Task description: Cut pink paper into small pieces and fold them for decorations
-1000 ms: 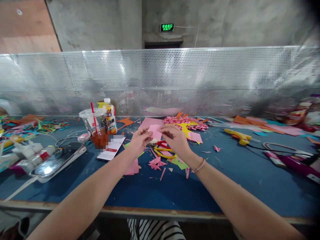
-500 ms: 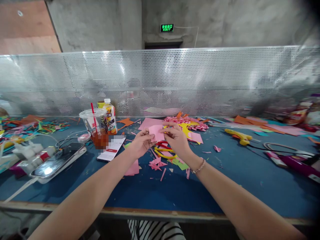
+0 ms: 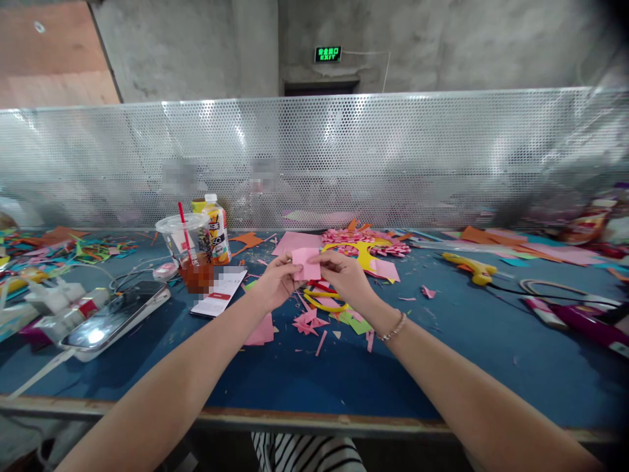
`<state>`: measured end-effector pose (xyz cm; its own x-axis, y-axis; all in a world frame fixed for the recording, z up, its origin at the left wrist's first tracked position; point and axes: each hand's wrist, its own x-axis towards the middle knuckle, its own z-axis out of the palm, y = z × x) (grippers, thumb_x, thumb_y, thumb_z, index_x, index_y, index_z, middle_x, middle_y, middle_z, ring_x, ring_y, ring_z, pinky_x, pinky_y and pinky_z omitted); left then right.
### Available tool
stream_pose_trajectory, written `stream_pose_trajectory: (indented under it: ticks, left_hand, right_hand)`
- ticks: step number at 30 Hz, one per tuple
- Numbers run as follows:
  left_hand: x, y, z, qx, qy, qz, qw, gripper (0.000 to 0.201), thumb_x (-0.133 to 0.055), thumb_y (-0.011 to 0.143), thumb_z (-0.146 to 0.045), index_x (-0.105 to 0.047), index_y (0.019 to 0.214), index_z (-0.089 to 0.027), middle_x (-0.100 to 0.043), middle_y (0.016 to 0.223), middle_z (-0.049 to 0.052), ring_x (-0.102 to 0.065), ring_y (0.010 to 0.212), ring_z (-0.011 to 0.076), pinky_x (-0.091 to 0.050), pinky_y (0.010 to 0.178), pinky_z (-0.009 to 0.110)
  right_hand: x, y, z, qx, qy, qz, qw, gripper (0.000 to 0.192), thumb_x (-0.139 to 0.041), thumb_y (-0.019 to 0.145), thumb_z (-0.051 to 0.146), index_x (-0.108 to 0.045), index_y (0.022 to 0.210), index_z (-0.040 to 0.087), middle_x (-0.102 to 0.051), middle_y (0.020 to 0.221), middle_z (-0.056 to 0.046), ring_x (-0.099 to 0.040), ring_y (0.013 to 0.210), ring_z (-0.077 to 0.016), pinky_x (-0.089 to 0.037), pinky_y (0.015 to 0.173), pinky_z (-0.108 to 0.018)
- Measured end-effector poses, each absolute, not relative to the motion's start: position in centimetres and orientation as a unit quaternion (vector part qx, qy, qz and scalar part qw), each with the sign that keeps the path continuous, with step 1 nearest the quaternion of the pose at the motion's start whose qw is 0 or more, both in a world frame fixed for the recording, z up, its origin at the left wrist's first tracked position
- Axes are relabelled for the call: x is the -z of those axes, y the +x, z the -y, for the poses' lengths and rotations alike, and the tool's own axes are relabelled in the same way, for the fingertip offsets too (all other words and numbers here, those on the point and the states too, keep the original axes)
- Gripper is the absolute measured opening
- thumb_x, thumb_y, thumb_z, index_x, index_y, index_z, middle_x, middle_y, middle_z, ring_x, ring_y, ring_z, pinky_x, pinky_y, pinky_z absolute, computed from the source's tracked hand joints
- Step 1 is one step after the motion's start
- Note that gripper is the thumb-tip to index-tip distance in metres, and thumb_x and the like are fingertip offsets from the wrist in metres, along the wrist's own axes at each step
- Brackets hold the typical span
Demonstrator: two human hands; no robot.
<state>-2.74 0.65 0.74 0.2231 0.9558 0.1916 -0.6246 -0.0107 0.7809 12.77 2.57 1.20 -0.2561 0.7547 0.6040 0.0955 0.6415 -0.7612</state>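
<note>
A small square of pink paper [image 3: 306, 263] is held up above the middle of the table. My left hand [image 3: 276, 283] pinches its left edge, thumb in front. On the right edge, the thumb and fingers of my right hand [image 3: 343, 276] are closed on the same paper. Under the hands lie yellow-handled scissors [image 3: 327, 303], partly covered, with pink paper scraps [image 3: 308, 321] and green pieces around them. Behind the right hand is a yellow cut-out sheet [image 3: 363, 254] beside a heap of folded pink strips [image 3: 351, 237].
A yellow glue gun [image 3: 470, 267] lies at the right, its cord running to the right edge. On the left are a drink cup [image 3: 184, 242], a juice bottle [image 3: 217, 229], a phone [image 3: 116, 318] and chargers [image 3: 59, 298]. A perforated metal screen [image 3: 314, 151] stands behind the table.
The pink paper has been turned a little, so it now faces me more squarely. My right hand has shifted slightly; both hands keep hold of the paper.
</note>
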Motion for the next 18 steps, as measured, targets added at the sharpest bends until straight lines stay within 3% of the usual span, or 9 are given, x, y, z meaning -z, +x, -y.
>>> stream_pose_trajectory:
  ticks: [9, 18]
  left_hand:
    - [-0.81, -2.81, -0.56, -0.577, 0.396, -0.205, 0.684, 0.024, -0.066, 0.059, -0.004, -0.058, 0.078, -0.016, -0.061, 0.066, -0.002, -0.059, 0.058, 0.0079, -0.05, 0.058, 0.02]
    - [-1.29, -2.59, 0.17, -0.558, 0.393, -0.202, 0.703, 0.029, -0.065, 0.06, -0.003, -0.057, 0.084, -0.017, -0.062, 0.071, -0.002, -0.059, 0.059, 0.0079, -0.05, 0.058, 0.021]
  right_hand:
    - [-1.3, 12.81, -2.49, -0.242, -0.278, 0.752, 0.547, 0.026, -0.05, 0.065, 0.01, -0.069, 0.079, 0.021, -0.068, 0.086, -0.003, -0.061, 0.076, -0.0142, -0.048, 0.073, -0.029]
    - [-1.19, 12.72, -2.25, -0.268, -0.265, 0.734, 0.565, 0.019, -0.053, 0.064, 0.011, -0.066, 0.075, 0.019, -0.067, 0.08, -0.004, -0.061, 0.073, -0.014, -0.048, 0.07, -0.029]
